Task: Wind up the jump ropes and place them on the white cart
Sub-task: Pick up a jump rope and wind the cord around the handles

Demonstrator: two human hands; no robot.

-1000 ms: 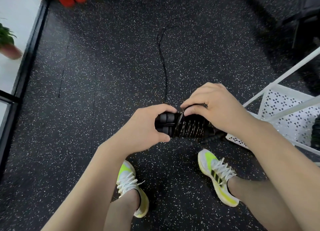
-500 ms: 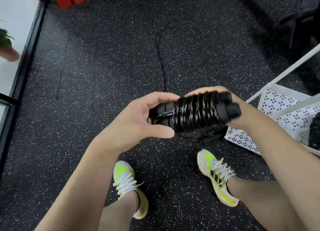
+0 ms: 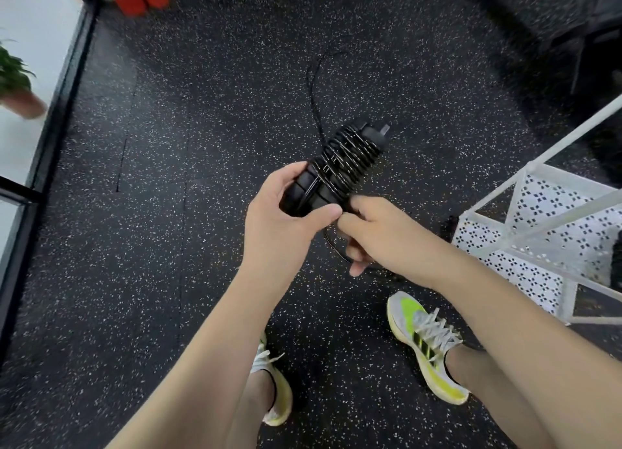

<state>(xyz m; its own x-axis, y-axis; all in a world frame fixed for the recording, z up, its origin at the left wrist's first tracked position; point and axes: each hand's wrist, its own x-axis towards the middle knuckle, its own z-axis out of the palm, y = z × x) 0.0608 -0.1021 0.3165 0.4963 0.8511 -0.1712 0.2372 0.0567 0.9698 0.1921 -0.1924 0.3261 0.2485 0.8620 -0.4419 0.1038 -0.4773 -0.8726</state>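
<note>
Head view: white cart point(image 3: 538, 239) beside both hands point(image 3: 286, 219), wound jump rope point(image 3: 340, 165).

Handle ends point(image 3: 304, 196) sit buried in the left hand point(image 3: 286, 212) — grip surface unseen. Right hand point(image 3: 373, 233) fingers curl under, rope hold unclear; white cart point(image 3: 538, 246) right of it cut by frame edge.

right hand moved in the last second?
Yes. The right hand dropped from atop the handles to below them, nearer the right shoe.
</note>
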